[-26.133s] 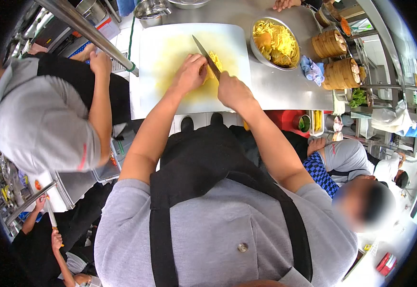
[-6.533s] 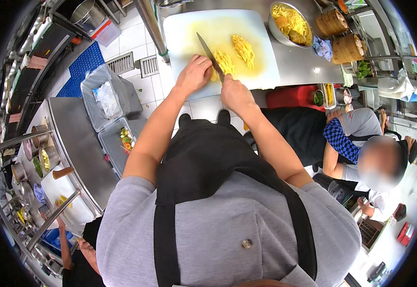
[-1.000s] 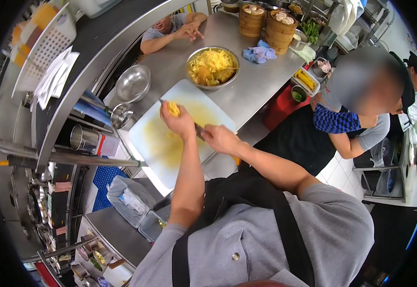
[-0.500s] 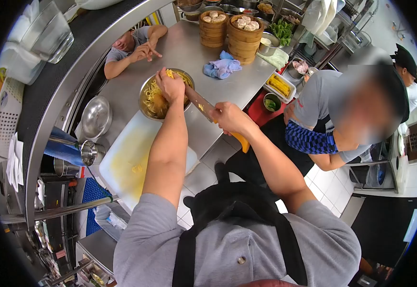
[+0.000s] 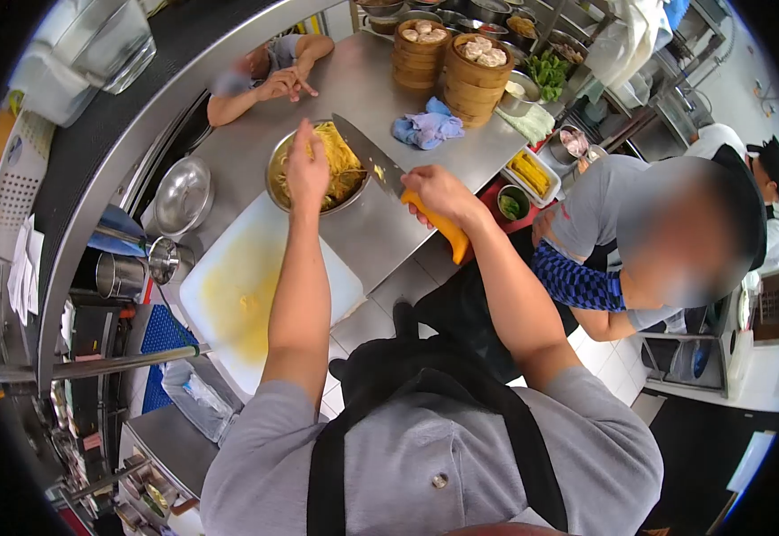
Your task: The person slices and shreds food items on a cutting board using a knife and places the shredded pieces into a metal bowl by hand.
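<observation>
My right hand grips a large knife by its orange handle. The blade slants up and left, its tip over the far right rim of a metal bowl; specks of yellow food cling to it. Inside the bowl are yellow, noodle-like strips, heaped toward the right side. Above the bowl's left part is my left hand, fingers stretched out and holding nothing I can see. A white cutting board with a yellow stain lies just nearer to me.
An empty metal bowl stands at left. A crumpled blue cloth and bamboo steamers with dumplings sit farther back. A co-worker is close on my right; another person's hands are across the steel table.
My left hand has come away from the strips and its fingers have straightened. More yellow strips now show heaped in the bowl. The knife tip has come into view past my left hand.
</observation>
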Available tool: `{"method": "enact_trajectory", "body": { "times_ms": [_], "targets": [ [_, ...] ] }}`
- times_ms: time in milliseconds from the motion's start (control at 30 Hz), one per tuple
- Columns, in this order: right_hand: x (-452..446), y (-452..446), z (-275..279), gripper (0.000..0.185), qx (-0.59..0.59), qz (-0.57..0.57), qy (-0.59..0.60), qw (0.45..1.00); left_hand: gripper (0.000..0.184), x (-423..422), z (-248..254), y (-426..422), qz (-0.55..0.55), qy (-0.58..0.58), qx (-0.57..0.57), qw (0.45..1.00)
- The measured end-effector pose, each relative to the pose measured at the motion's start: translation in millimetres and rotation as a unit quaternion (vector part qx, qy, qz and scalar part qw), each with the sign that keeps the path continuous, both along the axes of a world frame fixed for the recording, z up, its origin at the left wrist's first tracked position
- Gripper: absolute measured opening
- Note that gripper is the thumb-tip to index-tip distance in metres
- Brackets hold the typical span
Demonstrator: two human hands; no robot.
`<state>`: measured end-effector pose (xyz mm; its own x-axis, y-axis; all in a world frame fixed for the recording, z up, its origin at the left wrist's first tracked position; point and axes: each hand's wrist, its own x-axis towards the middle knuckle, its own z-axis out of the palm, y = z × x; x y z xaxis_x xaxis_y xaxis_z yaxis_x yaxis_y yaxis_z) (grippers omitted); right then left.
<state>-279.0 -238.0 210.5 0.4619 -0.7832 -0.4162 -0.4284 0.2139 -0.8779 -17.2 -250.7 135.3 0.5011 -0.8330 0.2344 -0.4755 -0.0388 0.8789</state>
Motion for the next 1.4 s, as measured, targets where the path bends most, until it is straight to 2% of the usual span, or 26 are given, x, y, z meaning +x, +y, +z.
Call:
{"method": "enact_trajectory", "body": {
  "times_ms": [67,100,233,400,533,600,633,667,733,767,800,833,867,900,933,1000,1033,1067,1133,1200,1267,1300,1333,1367,1400],
  "targets": [
    [18,-24,-12,0.034,0.038,-0.009,-0.056,0.998,0.052,-12,-7,25,-0.079,-0.177,-0.096,0.976],
    [27,-33,-11,0.033,0.034,-0.002,-0.037,0.999,0.054,-24,-4,40,-0.116,-0.222,-0.084,0.964],
    [45,-60,-10,0.032,0.014,0.068,-0.048,0.996,0.056,-49,-10,54,-0.210,-0.311,-0.042,0.926],
    [31,-63,-1,0.030,0.031,0.076,-0.013,0.997,0.058,-24,-24,24,-0.172,-0.297,-0.002,0.939],
    [-1,-39,20,0.027,0.049,0.071,0.008,0.996,0.059,19,-32,-22,-0.111,-0.321,0.084,0.937],
    [-14,-21,28,0.026,0.033,0.044,0.002,0.998,0.057,42,-32,-42,-0.075,-0.280,0.068,0.955],
    [-18,-18,32,0.026,0.015,0.018,-0.002,1.000,0.049,33,4,-34,-0.003,-0.141,0.033,0.989],
    [-19,-18,32,0.026,0.017,0.021,-0.002,1.000,0.049,40,0,-36,-0.001,-0.141,0.035,0.989],
    [-18,-6,29,0.026,-0.009,-0.006,-0.027,1.000,0.042,60,-16,-38,-0.162,-0.353,0.036,0.921],
    [-13,3,30,0.025,-0.020,-0.043,-0.029,0.998,0.035,70,-19,-42,-0.086,-0.298,0.056,0.949],
    [-10,9,28,0.025,-0.016,-0.036,-0.029,0.999,0.035,75,-9,-30,-0.081,-0.298,0.061,0.949],
    [-6,15,24,0.024,-0.039,-0.041,-0.029,0.998,0.031,83,5,-15,-0.023,-0.164,0.015,0.986],
    [-1,25,18,0.024,-0.058,-0.044,-0.028,0.997,0.029,91,16,4,0.039,-0.027,-0.030,0.998],
    [4,38,16,0.027,-0.050,-0.037,-0.049,0.997,0.037,114,15,25,0.004,0.007,-0.009,1.000],
    [7,51,0,0.027,-0.033,-0.025,-0.048,0.998,0.037,138,4,57,0.017,0.008,0.007,1.000],
    [16,71,-36,0.030,-0.022,0.051,-0.046,0.997,0.036,187,-9,114,-0.026,-0.104,0.139,0.984],
    [28,92,-42,0.032,0.000,0.063,-0.004,0.998,0.034,209,-27,148,-0.010,-0.171,0.194,0.966],
    [37,103,-66,0.031,-0.069,0.122,0.071,0.988,0.033,221,-51,183,0.005,-0.237,0.246,0.940],
    [52,127,-114,0.029,-0.168,0.157,0.100,0.968,0.034,211,-81,242,0.070,-0.231,0.233,0.942],
    [73,153,-108,0.031,-0.109,0.135,0.107,0.979,0.036,189,-109,280,0.089,-0.292,0.203,0.930],
    [84,169,-117,0.040,-0.142,0.161,0.085,0.973,0.039,151,-112,302,0.091,-0.283,0.155,0.942],
    [90,177,-115,0.042,-0.122,0.168,0.114,0.972,0.039,145,-112,304,0.093,-0.278,0.158,0.943],
    [92,185,-113,0.046,-0.104,0.173,0.144,0.969,0.039,139,-112,307,0.058,-0.210,0.142,0.965],
    [91,193,-132,0.050,-0.157,0.175,0.128,0.964,0.039,135,-111,310,0.023,-0.142,0.124,0.982],
    [95,198,-131,0.050,-0.157,0.176,0.131,0.963,0.039,134,-105,309,0.023,-0.139,0.125,0.982]
  ]
}}
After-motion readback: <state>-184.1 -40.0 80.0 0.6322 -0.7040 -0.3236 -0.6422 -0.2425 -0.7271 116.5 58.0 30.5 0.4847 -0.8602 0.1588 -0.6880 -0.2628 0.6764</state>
